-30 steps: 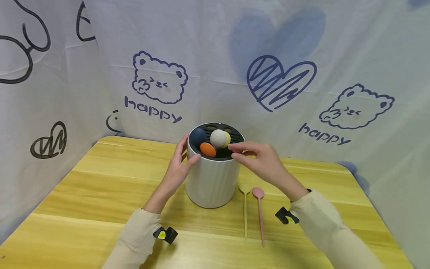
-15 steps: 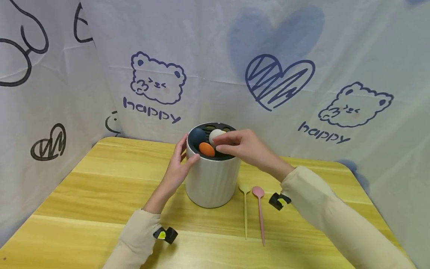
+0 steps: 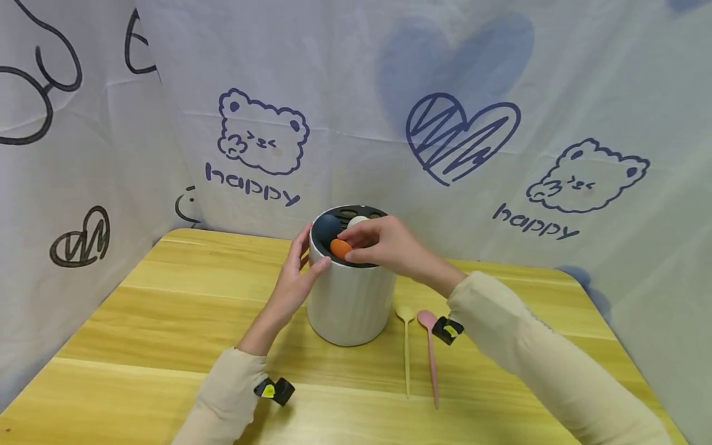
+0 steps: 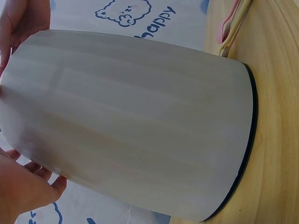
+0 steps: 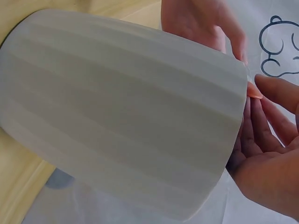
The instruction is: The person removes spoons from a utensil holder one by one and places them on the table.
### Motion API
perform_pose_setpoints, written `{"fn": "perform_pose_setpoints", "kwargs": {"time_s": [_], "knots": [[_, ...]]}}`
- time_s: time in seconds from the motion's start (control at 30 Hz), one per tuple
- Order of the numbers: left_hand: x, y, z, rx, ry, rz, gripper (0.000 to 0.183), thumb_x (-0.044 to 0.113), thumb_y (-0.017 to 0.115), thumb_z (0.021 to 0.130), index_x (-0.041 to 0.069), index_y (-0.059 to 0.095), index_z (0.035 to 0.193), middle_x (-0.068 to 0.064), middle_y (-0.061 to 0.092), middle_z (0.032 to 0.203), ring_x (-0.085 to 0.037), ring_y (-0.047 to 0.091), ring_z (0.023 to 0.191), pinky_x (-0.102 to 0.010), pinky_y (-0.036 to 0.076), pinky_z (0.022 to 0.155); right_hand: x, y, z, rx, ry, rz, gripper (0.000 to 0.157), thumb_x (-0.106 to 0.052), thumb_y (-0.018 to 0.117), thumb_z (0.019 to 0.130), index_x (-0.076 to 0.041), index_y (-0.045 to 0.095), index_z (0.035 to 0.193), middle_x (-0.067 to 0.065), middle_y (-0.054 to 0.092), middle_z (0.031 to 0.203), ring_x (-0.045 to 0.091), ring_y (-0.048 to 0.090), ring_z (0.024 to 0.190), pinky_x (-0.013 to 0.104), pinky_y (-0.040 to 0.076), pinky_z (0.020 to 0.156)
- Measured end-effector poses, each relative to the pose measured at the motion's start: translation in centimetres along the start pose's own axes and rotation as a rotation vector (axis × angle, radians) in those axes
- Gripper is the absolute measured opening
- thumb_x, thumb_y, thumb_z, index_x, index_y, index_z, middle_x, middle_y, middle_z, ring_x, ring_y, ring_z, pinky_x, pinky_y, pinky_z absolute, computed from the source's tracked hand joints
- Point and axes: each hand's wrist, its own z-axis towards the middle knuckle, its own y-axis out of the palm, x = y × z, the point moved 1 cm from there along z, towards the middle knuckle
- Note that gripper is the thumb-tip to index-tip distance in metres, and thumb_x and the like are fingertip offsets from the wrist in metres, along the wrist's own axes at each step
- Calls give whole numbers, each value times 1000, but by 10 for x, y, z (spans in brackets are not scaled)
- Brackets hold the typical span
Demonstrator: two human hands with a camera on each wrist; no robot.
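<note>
A white ribbed utensil holder [image 3: 350,303] with a dark slotted insert stands upright on the table, its side filling both wrist views. My left hand [image 3: 290,275] grips its left side, thumb at the front of the rim. Over the opening, my right hand [image 3: 384,244] pinches the head of an orange spoon [image 3: 340,248] between thumb and fingers. In the right wrist view a sliver of that spoon shows at the fingertips. A navy spoon head [image 3: 327,227] sits left of it, and a white spoon head [image 3: 358,220] is partly hidden behind the right hand.
A yellow spoon [image 3: 406,346] and a pink spoon [image 3: 432,358] lie side by side on the wooden table [image 3: 167,321], right of the holder. Behind the table hangs a white cloth [image 3: 356,74] printed with bears and hearts.
My right hand has moved left across the opening, past the white spoon head, and its fingers now close on the orange one. The left hand and the holder have stayed put.
</note>
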Motion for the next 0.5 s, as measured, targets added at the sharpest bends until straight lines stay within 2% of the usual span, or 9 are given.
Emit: {"fn": "perform_pose_setpoints", "kwargs": {"time_s": [0.2, 0.5], "knots": [[0, 1, -1, -1, 7, -8, 74, 27, 56, 93, 11, 19, 154, -9, 21, 157, -27, 23, 142, -49, 20, 114, -1, 1, 2, -20, 2, -81, 28, 1, 73, 80, 4, 70, 108, 11, 71, 92, 21, 66, 83, 30, 56, 76], [1, 1, -2, -8, -6, -5, 74, 27, 56, 93, 12, 18, 155, -9, 19, 158, -27, 22, 142, -48, 19, 114, 4, 4, 2, -13, 3, -109, 22, 0, 71, 84, 2, 70, 106, 9, 69, 91, 20, 64, 81, 28, 54, 75]]}}
